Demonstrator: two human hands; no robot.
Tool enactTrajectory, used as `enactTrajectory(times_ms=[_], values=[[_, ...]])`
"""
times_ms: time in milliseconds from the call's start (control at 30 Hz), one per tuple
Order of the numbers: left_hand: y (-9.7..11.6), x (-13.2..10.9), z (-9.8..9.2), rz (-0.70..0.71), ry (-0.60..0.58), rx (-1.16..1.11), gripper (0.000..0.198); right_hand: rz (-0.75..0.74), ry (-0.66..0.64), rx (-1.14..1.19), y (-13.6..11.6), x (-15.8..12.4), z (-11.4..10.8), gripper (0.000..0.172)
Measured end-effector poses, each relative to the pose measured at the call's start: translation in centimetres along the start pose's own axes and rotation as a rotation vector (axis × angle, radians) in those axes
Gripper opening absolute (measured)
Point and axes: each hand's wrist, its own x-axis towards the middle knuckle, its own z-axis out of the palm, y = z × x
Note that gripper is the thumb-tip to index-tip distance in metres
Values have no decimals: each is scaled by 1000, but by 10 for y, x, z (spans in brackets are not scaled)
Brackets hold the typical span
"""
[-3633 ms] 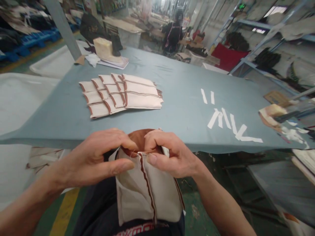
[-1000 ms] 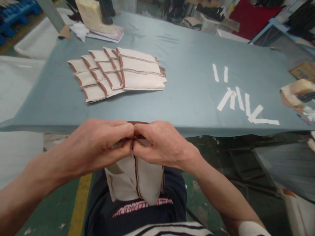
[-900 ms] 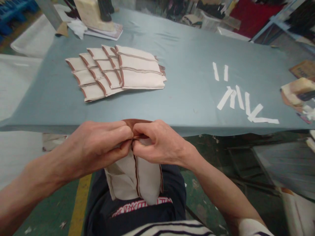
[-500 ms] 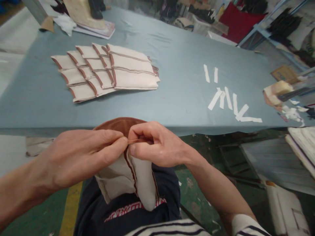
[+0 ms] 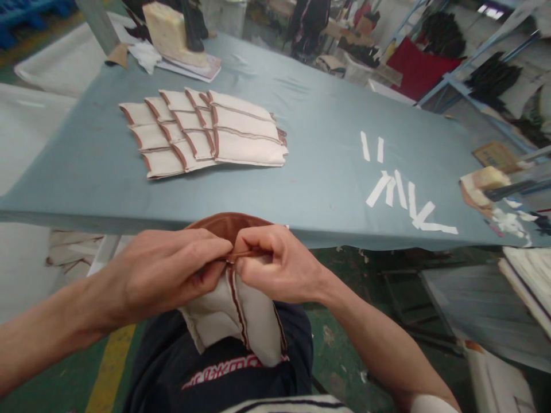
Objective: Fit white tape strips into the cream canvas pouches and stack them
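Observation:
A cream fabric piece [image 5: 256,304] with brown trim along its seams hangs over my lap, its brown inside showing at the top. My left hand [image 5: 172,269] pinches its brown upper edge from the left. Close beside it, my right hand [image 5: 279,261] grips the same edge, thumb and fingers pressed together. The fingertips of both hands almost meet where a brown-trimmed seam runs down. Part of the upper edge is hidden behind my fingers.
The blue-green table [image 5: 318,189] lies just ahead. On it are overlapping cream pieces with brown edges [image 5: 249,135] and several white strips [image 5: 400,189]. A yellowish foam block [image 5: 163,34] stands at the far left, another [image 5: 491,178] at the right.
The view has shifted, so the table things sit lower and the stack farther right. My left fingers have curled more around the brown edge; both hands still hold it.

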Motion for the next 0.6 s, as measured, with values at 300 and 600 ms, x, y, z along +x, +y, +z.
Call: enactTrajectory(times_ms=[300,600], values=[[1,10,-2,-9,-45,-224,11,-187,71,-269,1,-12,7,9],[-20,10,4,-67,-93,-428,35,-189,24,-79,18,-5,10,7]])
